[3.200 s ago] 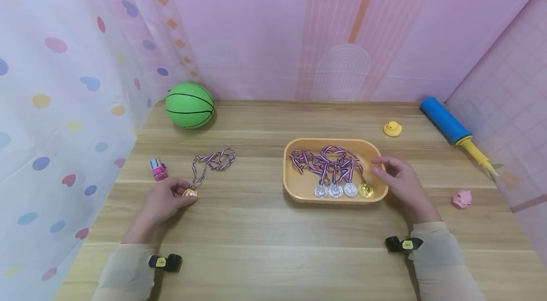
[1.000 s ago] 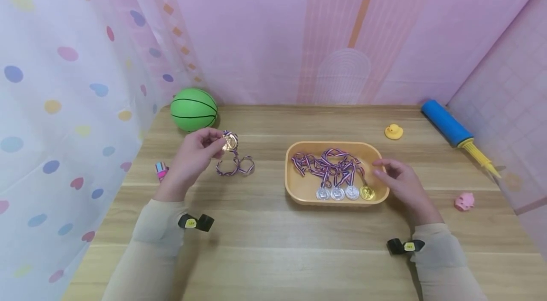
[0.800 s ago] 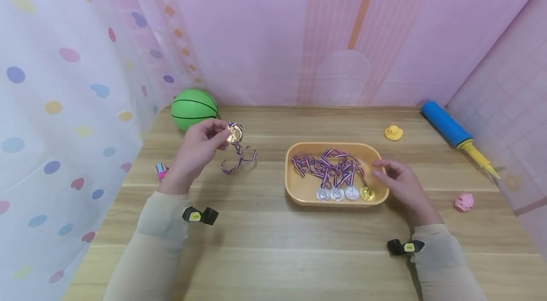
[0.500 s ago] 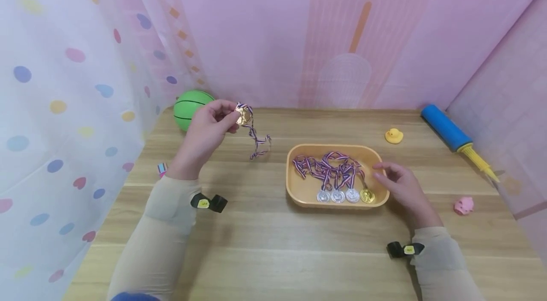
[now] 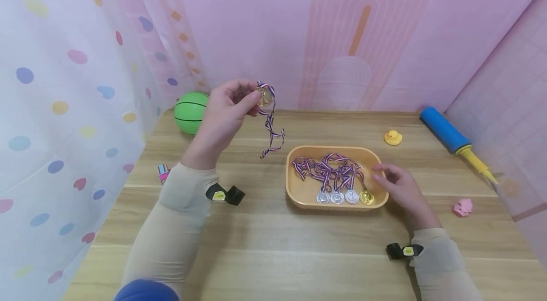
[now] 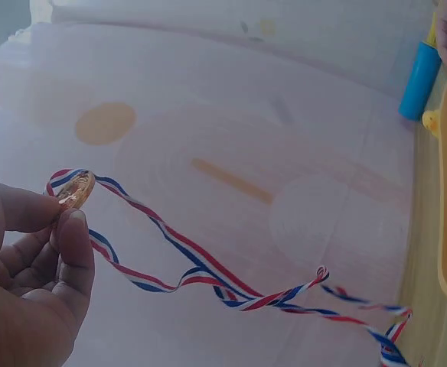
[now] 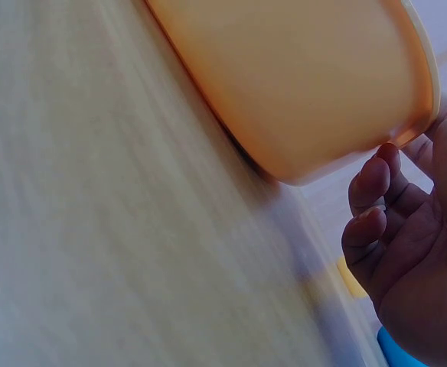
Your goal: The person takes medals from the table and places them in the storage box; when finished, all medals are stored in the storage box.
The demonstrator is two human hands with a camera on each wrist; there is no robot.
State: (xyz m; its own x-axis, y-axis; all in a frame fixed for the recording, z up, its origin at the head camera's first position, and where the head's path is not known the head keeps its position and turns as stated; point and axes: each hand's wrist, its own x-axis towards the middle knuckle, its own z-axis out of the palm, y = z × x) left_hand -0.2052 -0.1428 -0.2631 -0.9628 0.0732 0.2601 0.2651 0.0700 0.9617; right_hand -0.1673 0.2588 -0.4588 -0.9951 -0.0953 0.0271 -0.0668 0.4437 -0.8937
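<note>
Light wooden table (image 5: 273, 244), right hand (image 5: 399, 187) with loosely curled fingers touching the orange plastic tray (image 5: 299, 192) of ribboned medals, apparently not gripping, left hand (image 5: 224, 111) raised, pinching a gold medal (image 5: 265, 97), striped ribbon (image 5: 271, 132) dangling, no legible writing.

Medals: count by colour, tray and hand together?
Silver: 3, in the tray, e.g.
Gold: 2, one in the tray, one pinched in the left hand at
Total: 5
</note>
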